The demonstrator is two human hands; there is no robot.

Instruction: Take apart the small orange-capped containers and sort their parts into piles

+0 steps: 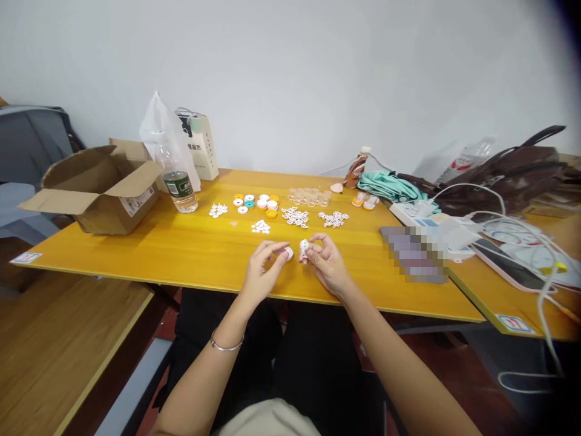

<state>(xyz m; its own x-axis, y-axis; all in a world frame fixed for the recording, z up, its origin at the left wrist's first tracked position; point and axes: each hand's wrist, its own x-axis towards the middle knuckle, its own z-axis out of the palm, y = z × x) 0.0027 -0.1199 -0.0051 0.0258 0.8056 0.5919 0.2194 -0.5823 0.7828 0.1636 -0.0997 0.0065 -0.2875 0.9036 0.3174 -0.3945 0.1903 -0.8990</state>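
Note:
My left hand (263,266) pinches a small round white disc (289,253) between thumb and fingers, just over the table's front part. Facing it, my right hand (329,266) is closed on a small white plastic piece (304,246) with an openwork surface. A narrow gap separates the two parts. Beyond my hands lie a pile of small white pieces (260,227), patterned white pieces (295,217) and a second patterned pile (333,219). Round white, orange and teal discs (249,204) sit behind them, beside several clear rings (310,197).
On the left stand an open cardboard box (113,194) and a water bottle (180,188). A brown drink bottle (356,168) and teal cloth (390,184) are at the back right. To the right lie a blurred-out flat object (415,254) and a power strip (426,227) with cables.

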